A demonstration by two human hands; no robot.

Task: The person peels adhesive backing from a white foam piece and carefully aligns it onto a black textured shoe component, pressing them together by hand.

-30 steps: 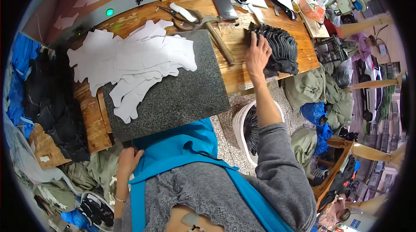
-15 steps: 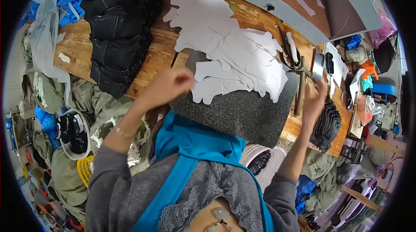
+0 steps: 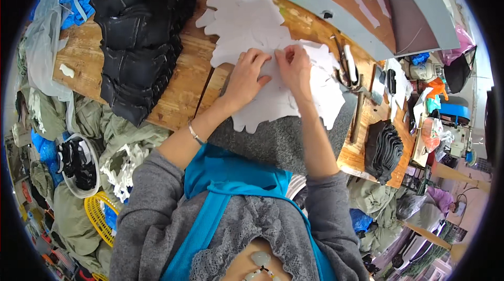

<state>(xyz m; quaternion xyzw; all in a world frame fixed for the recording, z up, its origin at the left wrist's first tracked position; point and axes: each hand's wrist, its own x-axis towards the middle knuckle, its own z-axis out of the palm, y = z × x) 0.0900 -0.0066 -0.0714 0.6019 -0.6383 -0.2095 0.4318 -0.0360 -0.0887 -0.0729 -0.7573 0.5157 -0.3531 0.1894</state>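
Note:
White flat cut-out pieces with wavy, lobed edges lie in an overlapping pile on the wooden table and a dark grey speckled board. My left hand rests over the middle of the pile. Its fingers are bent with their tips on the white material, and the thumb stands apart. Just right of it, my right hand has thumb and fingers pinched together at a white piece. The fingertips of both hands are close to each other. Which single piece is pinched is hard to make out among the layers.
A tall stack of black stitched pieces stands at left. Scissors, a hammer and a fanned black stack lie at right. Behind is a grey machine with a green light. A yellow basket is lower left.
Both hands have moved inward onto the white pile, the left from its near-left side and the right from beside the hammer. The right hand now pinches a white piece.

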